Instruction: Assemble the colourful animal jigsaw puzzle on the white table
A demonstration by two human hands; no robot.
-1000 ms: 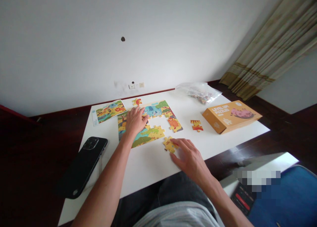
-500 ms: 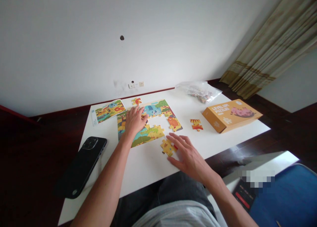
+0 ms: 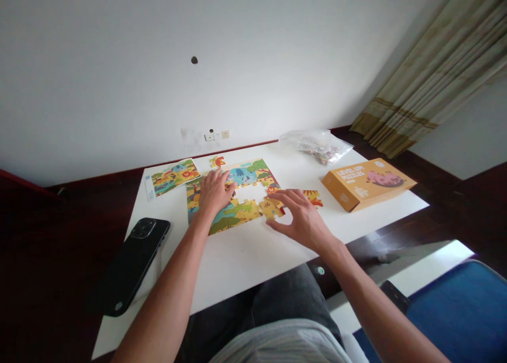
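A partly assembled jigsaw puzzle (image 3: 237,215) with jungle animals lies on the white table, with a gap in its middle showing bare tabletop. My left hand (image 3: 215,192) rests flat on its left part, fingers stretched out, covering some of the picture. At the puzzle's lower right edge, my right hand (image 3: 299,217) has thumb and fingers around a yellow puzzle piece (image 3: 271,208). That piece lies close against the crocodile section; whether it interlocks I cannot tell. Behind my right fingers is an orange-striped puzzle piece (image 3: 314,198), partly hidden. Another loose piece (image 3: 217,161) sits beyond the puzzle.
A reference picture card (image 3: 174,178) lies at the back left, with a black phone (image 3: 134,262) nearer me. On the right are an orange puzzle box (image 3: 368,183) and a clear plastic bag (image 3: 317,145) of pieces. A blue chair seat (image 3: 455,310) is at lower right.
My right hand has moved the yellow puzzle piece away from me, up to the puzzle's right edge, and now partly covers the lion area. My left hand has stayed in place.
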